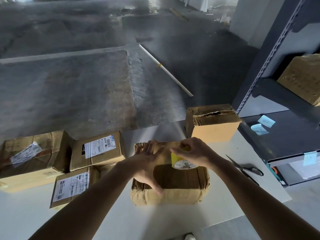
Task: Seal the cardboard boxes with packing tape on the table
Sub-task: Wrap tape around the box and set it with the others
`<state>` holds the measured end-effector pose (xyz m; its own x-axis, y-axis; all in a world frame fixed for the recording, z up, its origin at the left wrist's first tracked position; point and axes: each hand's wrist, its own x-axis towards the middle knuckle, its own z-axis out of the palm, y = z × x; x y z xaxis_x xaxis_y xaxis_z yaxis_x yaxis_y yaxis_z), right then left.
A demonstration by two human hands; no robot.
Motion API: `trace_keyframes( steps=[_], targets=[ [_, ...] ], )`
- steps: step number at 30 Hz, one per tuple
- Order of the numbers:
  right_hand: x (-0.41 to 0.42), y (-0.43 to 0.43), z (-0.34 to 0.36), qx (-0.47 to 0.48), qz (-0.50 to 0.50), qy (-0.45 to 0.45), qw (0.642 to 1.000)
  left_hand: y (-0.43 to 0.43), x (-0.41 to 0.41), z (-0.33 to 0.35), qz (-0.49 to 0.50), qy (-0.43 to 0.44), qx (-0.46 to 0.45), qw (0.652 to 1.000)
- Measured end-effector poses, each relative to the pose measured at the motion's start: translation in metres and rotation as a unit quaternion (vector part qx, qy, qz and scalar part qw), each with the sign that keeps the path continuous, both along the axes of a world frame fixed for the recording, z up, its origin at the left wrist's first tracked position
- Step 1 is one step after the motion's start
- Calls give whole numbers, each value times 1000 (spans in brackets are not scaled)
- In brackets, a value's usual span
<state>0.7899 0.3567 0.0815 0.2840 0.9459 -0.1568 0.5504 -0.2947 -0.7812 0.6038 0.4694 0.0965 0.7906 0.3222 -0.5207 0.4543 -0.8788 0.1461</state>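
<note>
At the near middle of the white counter (152, 222) sits a brown cardboard box (181, 177), its top creased and its corners crumpled. The left hand (147, 163) lies flat on the left part of the box top, fingers straight and spread, pointing away from the person, with the thumb reaching down to the near edge. The right hand (192, 151) is curled over a yellow roll of tape (174, 157), which stands on edge on the box top toward its far right side; thumb and fingertips pinch at the roll's upper rim, and whether a strip is pulled free cannot be told. Left of this box three more boxes crowd together on the counter: a large box (29, 158) at the far left with a crumpled label, a labelled box (97, 149) beside it, and a flat box (72, 186) nearer the person, partly hidden by the left forearm. Behind and to the right stands a torn box (213, 123) whose top flaps gape along a ragged seam. Black-handled scissors (249, 169) lie on the counter just right of the right forearm. A dark metal shelf rack (285, 141) stands at the right, carrying pale blue slips (263, 125) and, one level higher, another brown carton (303, 77). Beyond the counter spreads a grey concrete floor (69, 84) with a long white strip (166, 70) lying on it
</note>
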Motion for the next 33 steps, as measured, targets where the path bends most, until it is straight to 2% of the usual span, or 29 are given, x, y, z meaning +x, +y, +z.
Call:
trace_keyframes(
  steps=[5, 10, 12, 16, 20, 26, 33],
  targets=[
    [-1, -1, 5, -2, -14, 3, 1000, 3, -6, -18, 4, -19, -25, 999],
    [-1, -3, 5, -14, -25, -5, 1000, -5, -14, -41, 22, -97, -10, 995],
    [-1, -3, 5, -16, -28, -9, 999, -12, -21, -44, 49, -125, 10, 991],
    [-1, -3, 3, -15, -33, -14, 999, -33, -30, -47, 134, -97, 74, 983],
    [-1, -2, 2, -9, -30, -20, 999, -54, -27, -53, 211, -108, 60, 970],
    [-1, -2, -1, -9, -22, -28, 999, -74, -15, -58, 261, -135, 75, 953],
    [-4, 1, -2, -3, -20, -33, 999, -83, -7, -68, 221, -162, 88, 958]
  ],
)
